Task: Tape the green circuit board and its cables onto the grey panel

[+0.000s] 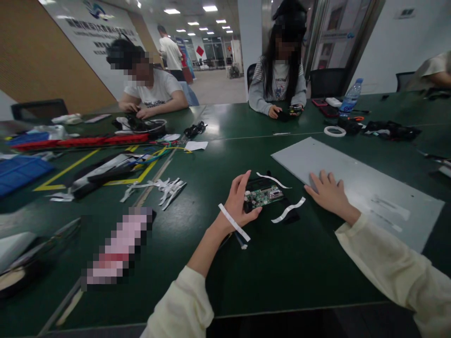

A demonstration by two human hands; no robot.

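My left hand grips the left end of a green circuit board, thumb along its near edge and fingers at its far edge. White strips stick out around it: one strip lies across my left wrist, another is at the board's near right, and a third is at its far side. Dark material shows beneath the board, partly hidden. My right hand rests open, fingers spread, on the left part of a flat grey panel. It holds nothing.
Crumpled white strips and a pink, pixelated object lie to the left. Farther left are wires and a blue tray. A tape roll and water bottle stand beyond the panel. Two people sit across the green table.
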